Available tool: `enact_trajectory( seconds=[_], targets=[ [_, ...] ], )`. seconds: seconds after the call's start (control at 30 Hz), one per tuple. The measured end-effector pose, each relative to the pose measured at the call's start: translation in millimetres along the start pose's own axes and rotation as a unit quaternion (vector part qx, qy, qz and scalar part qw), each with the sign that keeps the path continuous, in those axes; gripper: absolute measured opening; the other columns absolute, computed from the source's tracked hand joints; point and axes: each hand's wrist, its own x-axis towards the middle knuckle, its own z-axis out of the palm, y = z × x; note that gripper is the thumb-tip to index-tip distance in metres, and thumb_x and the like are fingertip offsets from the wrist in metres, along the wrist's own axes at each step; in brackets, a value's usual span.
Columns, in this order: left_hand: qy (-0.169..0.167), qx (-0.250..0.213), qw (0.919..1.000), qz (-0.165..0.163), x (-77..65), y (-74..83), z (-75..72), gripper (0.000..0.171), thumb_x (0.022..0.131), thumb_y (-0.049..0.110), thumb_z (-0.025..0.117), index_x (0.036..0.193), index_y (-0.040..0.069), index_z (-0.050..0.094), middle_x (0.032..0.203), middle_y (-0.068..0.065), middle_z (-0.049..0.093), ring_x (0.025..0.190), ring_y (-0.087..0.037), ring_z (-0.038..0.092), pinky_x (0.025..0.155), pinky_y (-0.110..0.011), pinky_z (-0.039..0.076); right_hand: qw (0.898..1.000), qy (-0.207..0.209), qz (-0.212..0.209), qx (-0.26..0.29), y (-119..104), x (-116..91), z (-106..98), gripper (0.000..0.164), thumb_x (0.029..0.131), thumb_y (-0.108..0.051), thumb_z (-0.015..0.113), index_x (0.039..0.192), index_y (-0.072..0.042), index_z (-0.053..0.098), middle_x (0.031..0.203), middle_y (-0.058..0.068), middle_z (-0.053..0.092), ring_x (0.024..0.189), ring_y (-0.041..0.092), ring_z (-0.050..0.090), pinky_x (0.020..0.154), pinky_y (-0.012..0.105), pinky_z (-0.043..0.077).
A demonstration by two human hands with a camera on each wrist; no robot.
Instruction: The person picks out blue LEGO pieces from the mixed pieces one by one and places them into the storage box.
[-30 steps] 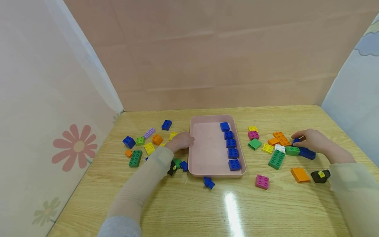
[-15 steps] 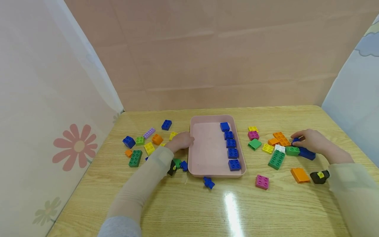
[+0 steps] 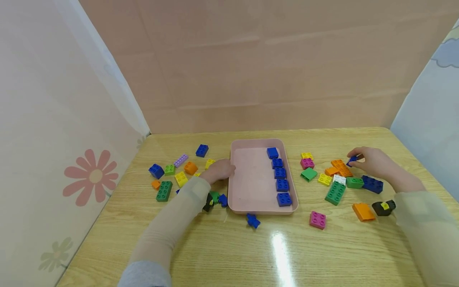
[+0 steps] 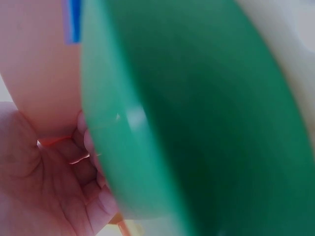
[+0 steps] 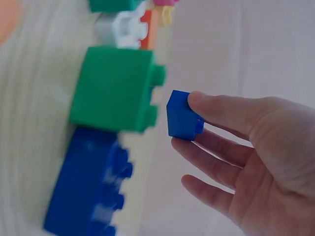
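My left hand [image 3: 219, 170] holds the left rim of the pink tray [image 3: 247, 175]. In the left wrist view its fingers are curled, partly hidden by a large blurred green shape [image 4: 197, 118]. Several blue bricks [image 3: 280, 173] line the tray's right side. Over on the right, my right hand [image 3: 374, 161] pinches a small blue brick [image 5: 180, 118] between thumb and fingers, raised above the table. A long blue brick [image 3: 373, 184] and a green brick [image 3: 354, 182] lie just below that hand.
Mixed bricks lie on both sides of the tray, among them a long green brick [image 3: 335, 193] and a magenta brick [image 3: 318, 220]. A blue figure-shaped piece [image 3: 253, 221] sits at the tray's front edge. A black piece [image 3: 383, 207] lies by the right sleeve.
My right hand has lifted the small blue brick and moved slightly away from me, uncovering the long blue brick. The left hand and the tray stay in place.
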Motion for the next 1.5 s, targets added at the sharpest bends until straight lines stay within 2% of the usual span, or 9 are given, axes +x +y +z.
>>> enact_trajectory(
  seconds=[0.37,0.63,0.9,1.1,1.37,1.5],
  targets=[
    [0.002,0.004,1.0,0.0,0.0,1.0,0.0,0.031,0.102,0.026,0.041,0.087,0.007,0.06,0.07,-0.004,0.049,0.06,-0.019,0.048,0.057,-0.027,0.037,0.999,-0.003,-0.024,-0.022,-39.9,29.0,-7.7,0.03,0.091,-0.004,0.065,0.116,0.011,0.057,0.107,0.028,0.06,0.097,0.045,0.056,0.087,0.061,0.042],
    [-0.005,-0.001,1.0,-0.005,2.0,3.1,-1.4,0.033,0.102,0.026,0.041,0.084,0.007,0.061,0.068,-0.005,0.05,0.058,-0.019,0.048,0.056,-0.028,0.037,0.996,0.002,-0.078,-0.048,-75.9,54.4,-0.8,0.027,0.091,-0.001,0.064,0.116,0.009,0.058,0.108,0.025,0.06,0.095,0.041,0.059,0.087,0.057,0.045],
    [-0.012,-0.002,0.9998,-0.019,4.4,2.5,-1.1,0.033,0.102,0.026,0.042,0.083,0.007,0.06,0.066,-0.004,0.049,0.055,-0.018,0.046,0.054,-0.027,0.036,0.994,0.013,-0.1,-0.034,-115.5,74.8,6.8,0.028,0.091,-0.003,0.065,0.118,0.005,0.059,0.109,0.022,0.06,0.098,0.039,0.06,0.089,0.055,0.046],
    [-0.011,0.01,0.9998,-0.016,5.2,0.8,-0.2,0.032,0.102,0.026,0.042,0.085,0.006,0.06,0.067,-0.004,0.049,0.056,-0.018,0.046,0.054,-0.027,0.036,0.992,0.023,-0.121,-0.028,-139.8,91.6,15.8,0.03,0.091,-0.003,0.064,0.12,0.004,0.058,0.113,0.02,0.059,0.103,0.038,0.059,0.09,0.052,0.047],
    [-0.005,0.011,0.9998,-0.013,1.8,2.4,-0.6,0.031,0.102,0.025,0.042,0.087,0.006,0.06,0.069,-0.005,0.049,0.058,-0.018,0.047,0.055,-0.027,0.036,0.989,-0.027,-0.146,-0.025,-173.9,111.2,29.7,0.03,0.094,0.0,0.058,0.124,0.004,0.056,0.12,0.021,0.057,0.107,0.036,0.058,0.092,0.049,0.046],
    [-0.001,0.016,0.9999,-0.002,0.3,3.0,-0.1,0.03,0.103,0.026,0.041,0.091,0.006,0.061,0.072,-0.005,0.05,0.061,-0.019,0.049,0.057,-0.027,0.037,0.988,-0.037,-0.148,-0.03,-185.3,120.8,40.0,0.032,0.095,-0.001,0.058,0.126,0.005,0.055,0.124,0.022,0.054,0.111,0.036,0.056,0.094,0.048,0.045]
  ],
)
